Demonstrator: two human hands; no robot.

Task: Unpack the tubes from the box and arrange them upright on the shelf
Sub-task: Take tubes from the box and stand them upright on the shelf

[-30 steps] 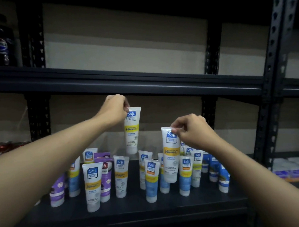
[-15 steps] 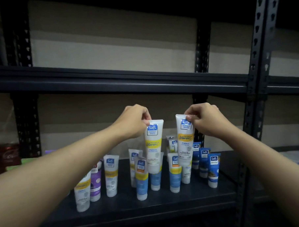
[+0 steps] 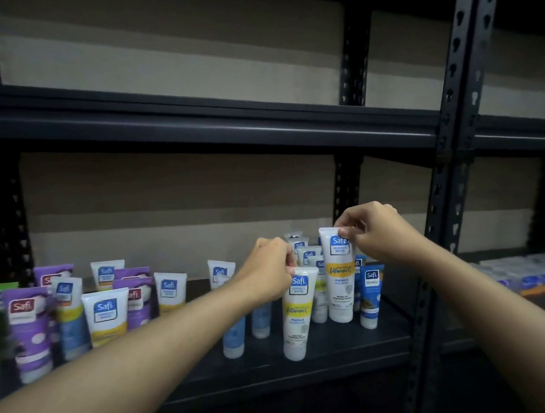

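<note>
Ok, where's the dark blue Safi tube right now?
The dark blue tube stands on the shelf, right of centre in the head view, at the group's right end, just right of the white Vitamin C tube the right hand pinches.

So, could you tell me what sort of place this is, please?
Likely a shop or stockroom: dark slotted metal shelving, crowded with upright branded skincare tubes, and more packaged stock in the next bay.

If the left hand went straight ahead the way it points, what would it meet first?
Likely the small white tubes standing behind the tube the left hand pinches; depth is unclear.
</note>
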